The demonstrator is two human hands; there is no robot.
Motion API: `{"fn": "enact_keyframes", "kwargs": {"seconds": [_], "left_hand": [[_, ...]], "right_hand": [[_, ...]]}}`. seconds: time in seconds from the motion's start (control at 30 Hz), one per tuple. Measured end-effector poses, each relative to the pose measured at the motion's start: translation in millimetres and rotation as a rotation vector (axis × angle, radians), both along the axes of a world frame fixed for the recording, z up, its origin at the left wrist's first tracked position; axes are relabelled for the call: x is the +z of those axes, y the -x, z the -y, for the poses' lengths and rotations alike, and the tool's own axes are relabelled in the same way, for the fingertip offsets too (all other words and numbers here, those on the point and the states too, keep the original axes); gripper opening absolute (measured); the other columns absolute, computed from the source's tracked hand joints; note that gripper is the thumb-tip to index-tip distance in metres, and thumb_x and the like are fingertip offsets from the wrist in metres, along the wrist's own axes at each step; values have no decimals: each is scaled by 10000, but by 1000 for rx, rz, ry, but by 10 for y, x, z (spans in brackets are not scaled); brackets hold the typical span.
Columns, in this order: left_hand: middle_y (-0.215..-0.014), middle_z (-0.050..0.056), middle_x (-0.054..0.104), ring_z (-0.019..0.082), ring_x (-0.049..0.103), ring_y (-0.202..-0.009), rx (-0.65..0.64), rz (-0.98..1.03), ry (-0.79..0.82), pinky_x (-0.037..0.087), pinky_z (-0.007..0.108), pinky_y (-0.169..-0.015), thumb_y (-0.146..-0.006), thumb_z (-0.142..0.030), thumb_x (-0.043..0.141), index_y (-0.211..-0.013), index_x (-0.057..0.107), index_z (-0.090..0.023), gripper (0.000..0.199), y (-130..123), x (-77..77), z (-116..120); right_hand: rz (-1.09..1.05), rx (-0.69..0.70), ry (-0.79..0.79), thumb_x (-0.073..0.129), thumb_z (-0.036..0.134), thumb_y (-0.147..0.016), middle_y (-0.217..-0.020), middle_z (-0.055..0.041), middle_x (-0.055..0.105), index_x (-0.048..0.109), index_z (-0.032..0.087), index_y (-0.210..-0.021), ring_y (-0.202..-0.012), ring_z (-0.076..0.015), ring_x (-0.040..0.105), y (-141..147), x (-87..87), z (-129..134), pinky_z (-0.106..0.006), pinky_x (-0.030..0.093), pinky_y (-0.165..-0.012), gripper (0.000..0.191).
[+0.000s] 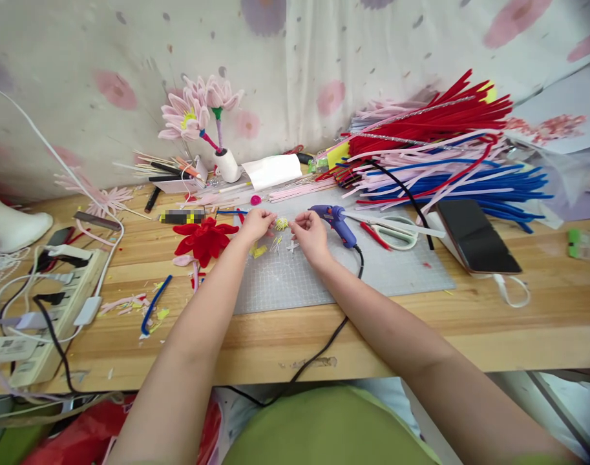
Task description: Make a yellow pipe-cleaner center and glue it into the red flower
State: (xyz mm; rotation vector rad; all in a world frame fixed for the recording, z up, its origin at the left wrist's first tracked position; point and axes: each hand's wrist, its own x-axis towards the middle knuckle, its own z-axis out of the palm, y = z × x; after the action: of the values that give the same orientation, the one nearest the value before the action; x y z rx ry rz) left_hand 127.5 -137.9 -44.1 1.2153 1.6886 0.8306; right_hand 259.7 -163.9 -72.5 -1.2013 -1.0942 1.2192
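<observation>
My left hand (258,225) and my right hand (312,236) meet over the grey cutting mat (295,284), fingertips pinched on either side of a small bunch of yellow flower stamens (282,224). Both hands seem to grip the bunch; its lower end is too small to make out. Beneath them lie a few loose stamens (276,245), a yellow scrap (260,251) and a small white cross-shaped piece (292,246). A purple glue gun (340,226) rests just right of my right hand. To the left of my left hand sits a red pipe-cleaner flower (205,241).
Scissors (396,234) and a propped phone (477,236) are on the right. Behind them is a heap of red, pink and blue pipe cleaners (435,155). Pink flowers stand in a white vase (227,166). A power strip (64,310) with cables lies left; the glue gun cord (324,349) crosses the front edge.
</observation>
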Motion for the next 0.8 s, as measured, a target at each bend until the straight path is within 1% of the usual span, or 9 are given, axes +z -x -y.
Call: {"fn": "enact_keyframes", "kwargs": {"seconds": [0.07, 0.17, 0.27, 0.3, 0.37, 0.43, 0.5, 0.63, 0.8], "left_hand": [[-579, -11, 513, 77, 469, -516, -8, -61, 11, 460, 221, -516, -787, -171, 541, -616, 538, -130, 176, 14, -43, -17], [-577, -8, 523, 81, 475, -512, -12, -151, 46, 449, 214, -512, -785, -195, 542, -617, 539, -138, 177, 32, -100, -33], [-561, -8, 518, 80, 467, -488, -10, -214, 71, 435, 209, -499, -784, -220, 545, -617, 544, -142, 184, 32, -121, -32], [-563, -7, 518, 79, 462, -480, -10, -221, 72, 431, 208, -491, -785, -220, 542, -622, 547, -142, 181, 31, -123, -31], [-577, -3, 523, 77, 460, -474, -13, -215, 67, 427, 206, -477, -787, -215, 535, -636, 550, -140, 169, 33, -131, -33], [-594, 4, 531, 77, 469, -480, -19, -203, 65, 427, 204, -471, -786, -215, 536, -647, 547, -139, 160, 44, -148, -42], [-610, 11, 541, 81, 485, -491, -25, -202, 68, 430, 205, -473, -788, -220, 538, -658, 544, -141, 152, 61, -171, -55], [-637, 19, 564, 90, 519, -515, -28, -209, 75, 450, 217, -498, -796, -229, 539, -675, 540, -149, 146, 84, -203, -72], [-632, 22, 576, 109, 547, -546, -25, -216, 76, 470, 234, -521, -793, -227, 544, -667, 531, -154, 146, 80, -208, -77]], "right_hand": [[71, 17, -16, 568, 269, -671, -665, 33, 507, 427, 204, -756, -577, -102, 509, -15, -43, 6, -230, 464, -505, 177], [220, 14, -70, 550, 291, -698, -699, 8, 546, 450, 200, -752, -627, -118, 531, -36, -92, 15, -265, 479, -600, 145], [390, 64, -149, 498, 258, -739, -800, -23, 598, 488, 187, -825, -673, -129, 559, -51, -90, 50, -299, 479, -696, 112], [459, 94, -172, 478, 230, -745, -866, -37, 614, 499, 181, -878, -683, -132, 569, -53, -76, 68, -310, 478, -717, 143], [611, 142, -216, 448, 178, -741, -1041, -72, 612, 497, 172, -1018, -760, -156, 594, -51, -31, 104, -337, 476, -758, 281], [753, 180, -257, 431, 161, -744, -1207, -98, 558, 445, 167, -1170, -914, -197, 596, -40, 25, 129, -361, 474, -797, 427], [864, 232, -276, 414, 169, -764, -1302, -101, 503, 354, 170, -1292, -1026, -223, 570, -22, 76, 137, -375, 477, -813, 531], [1016, 299, -235, 378, 168, -797, -1333, -88, 492, 227, 178, -1383, -999, -220, 597, 13, 117, 122, -373, 491, -796, 606], [1075, 304, -223, 377, 172, -810, -1317, -85, 512, 204, 172, -1397, -983, -217, 609, 19, 104, 115, -360, 491, -800, 612]]}}
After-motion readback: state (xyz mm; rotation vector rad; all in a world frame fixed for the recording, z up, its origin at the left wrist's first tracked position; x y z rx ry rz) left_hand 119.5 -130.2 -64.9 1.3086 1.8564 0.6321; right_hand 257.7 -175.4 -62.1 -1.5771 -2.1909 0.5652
